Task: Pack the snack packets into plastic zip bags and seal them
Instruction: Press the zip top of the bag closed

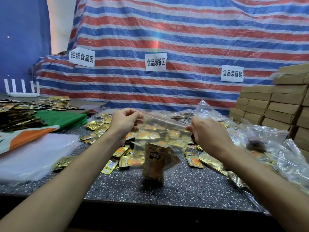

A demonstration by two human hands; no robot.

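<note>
While gold snack packets (pixel 132 160) litter the speckled table (pixel 127 186) before a striped tarp (pixel 167 39), left hand (pixel 124 122) and right hand (pixel 206 133) pinch the zip bag (pixel 160 131) top, raised.

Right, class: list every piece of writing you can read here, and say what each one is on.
"捆绑食品区": left paper sign on the striped tarp.
"食品装袋区": middle paper sign.
"食品装箱区": right paper sign.
Print on the snack packets: too blurred to read.
</note>
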